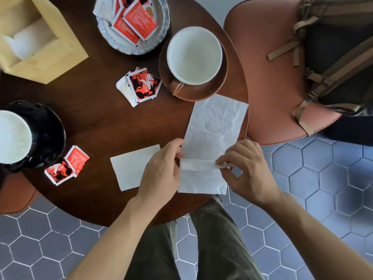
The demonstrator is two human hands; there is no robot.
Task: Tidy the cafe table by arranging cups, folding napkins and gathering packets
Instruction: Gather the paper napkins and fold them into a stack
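Note:
A long white napkin (214, 126) lies on the round dark table (96, 122) at its right edge. My left hand (161, 170) and my right hand (244, 168) pinch its near part, which is lifted into a fold. A folded white napkin (129, 168) rests left of my left hand. Red packets lie loose mid-table (141, 85) and near the black saucer (66, 166). More packets (133, 19) sit in a silver dish (123, 45). A white cup (193, 55) stands on a brown saucer (220, 81). Another white cup (12, 136) sits on a black saucer (50, 128) at the left.
A wooden napkin box (44, 63) stands at the far left. A reddish chair (268, 77) with a backpack (339, 57) is right of the table. My legs (212, 239) and a hexagon-tiled floor (323, 178) are below.

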